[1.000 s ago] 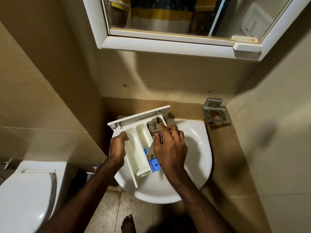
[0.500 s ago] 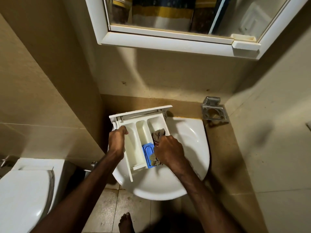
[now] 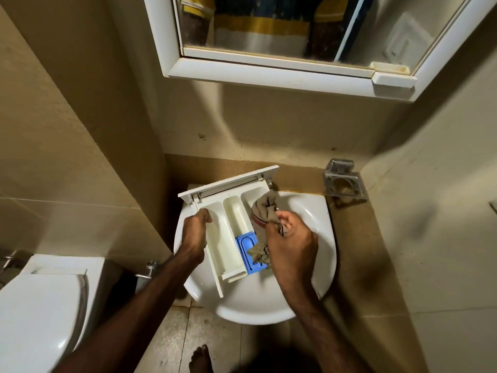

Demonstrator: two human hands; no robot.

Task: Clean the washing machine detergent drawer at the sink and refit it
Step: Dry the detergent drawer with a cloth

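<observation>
Head: left hand [image 3: 194, 235] grips plastic drawer [image 3: 228, 211]; right hand [image 3: 291, 250] pinches crumpled cloth [image 3: 265, 214].

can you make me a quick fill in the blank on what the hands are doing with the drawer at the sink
1. The detergent drawer is held over the white ____.
2. The left hand grips the drawer's ____ side wall.
3. The right hand holds a striped ____ against the drawer's right compartment.
4. The insert at the drawer's near end is coloured ____.

Missing words: sink; left; cloth; blue
</observation>
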